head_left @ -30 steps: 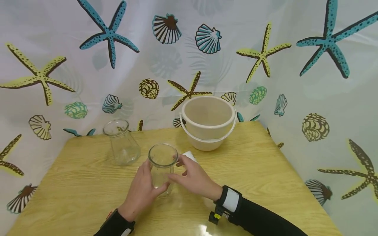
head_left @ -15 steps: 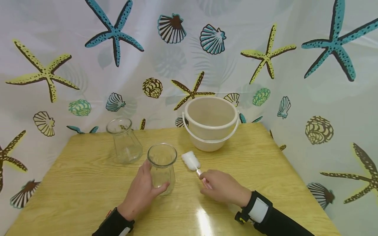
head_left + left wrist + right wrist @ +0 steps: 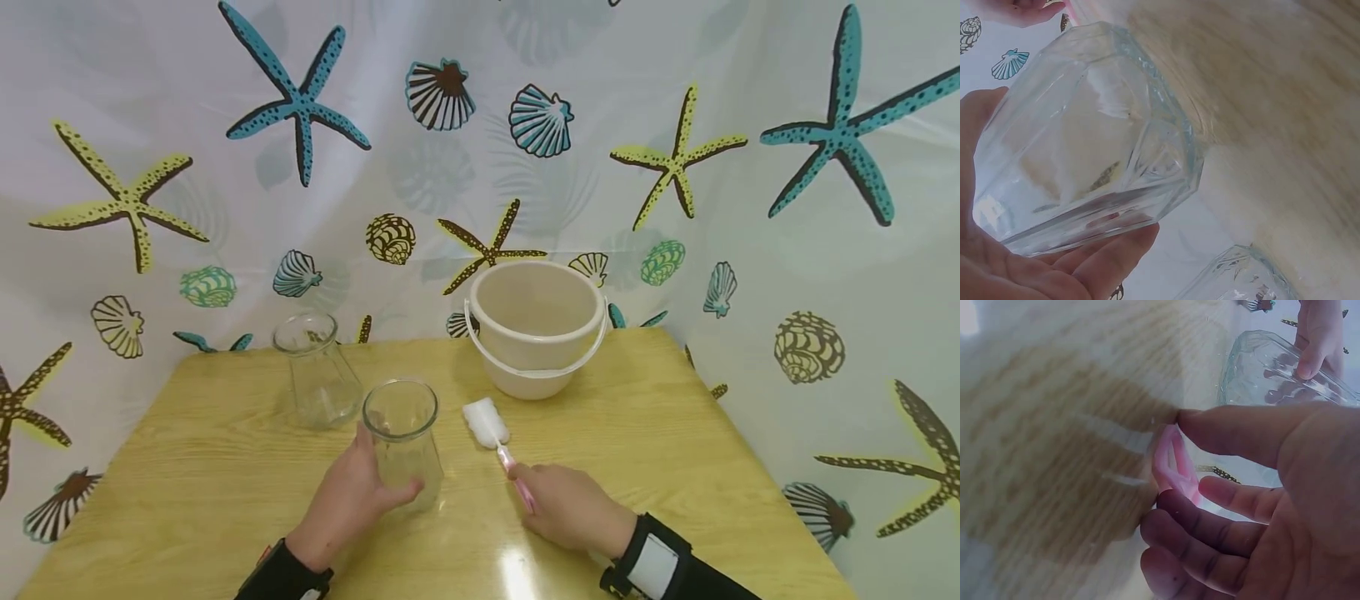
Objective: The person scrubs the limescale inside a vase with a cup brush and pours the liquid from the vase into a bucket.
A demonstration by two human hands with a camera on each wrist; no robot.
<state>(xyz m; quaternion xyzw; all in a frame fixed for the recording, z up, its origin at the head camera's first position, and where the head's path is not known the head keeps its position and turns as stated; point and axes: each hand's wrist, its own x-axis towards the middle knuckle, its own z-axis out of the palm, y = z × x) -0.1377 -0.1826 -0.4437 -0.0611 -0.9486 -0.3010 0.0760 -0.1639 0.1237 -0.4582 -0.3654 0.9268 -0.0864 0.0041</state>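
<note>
In the head view my left hand holds a faceted clear glass vase, its mouth upward and leaning slightly left. The left wrist view shows thumb and fingers around opposite sides of the glass. To the right, my right hand pinches the pink handle of a white sponge brush lying on the table. Seen from the right wrist, the thumb and fingertips meet at the looped end of the pink handle, low against the wood.
A second clear glass vase stands behind and left of the held one. A cream bucket with its handle hanging in front stands at the back. The wood table meets a sea-patterned curtain at its back and sides.
My right hand has left the glass vase and moved right to the brush handle, uncovering the sponge head. My left hand stays on the vase, which now leans slightly left.
</note>
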